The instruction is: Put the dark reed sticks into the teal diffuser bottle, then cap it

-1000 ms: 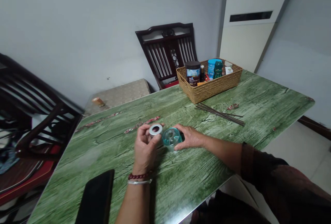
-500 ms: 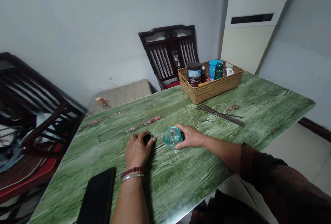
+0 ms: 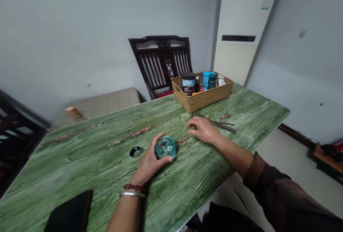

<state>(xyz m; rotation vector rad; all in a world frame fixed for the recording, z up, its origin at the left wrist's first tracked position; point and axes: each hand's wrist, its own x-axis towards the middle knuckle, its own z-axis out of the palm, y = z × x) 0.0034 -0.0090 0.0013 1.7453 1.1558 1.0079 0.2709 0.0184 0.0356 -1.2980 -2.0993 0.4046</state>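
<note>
A squat teal glass bottle (image 3: 166,147) with an open neck stands on the table. My left hand (image 3: 151,160) is closed around its near left side, thumb at the front and fingers behind. To the left of that hand, a black ring-shaped cap (image 3: 135,151) lies on the tabletop, touched by neither hand. My right hand (image 3: 205,130) is off the bottle, with thumb and fingers apart and nothing visible between them. It hovers just in front of a loose bundle of thin dark sticks (image 3: 225,126), covering part of their left end.
Behind the sticks stands a woven basket (image 3: 207,100) of jars and bottles. A flat black object (image 3: 69,212) lies at the front left of the green wood-patterned table (image 3: 107,167). Beyond the far edge are a dark wooden chair (image 3: 163,64) and a low covered surface (image 3: 107,103).
My left hand has let go of the black cap and taken the bottle. My right hand has released the bottle and moved right, toward the sticks. The view has turned right.
</note>
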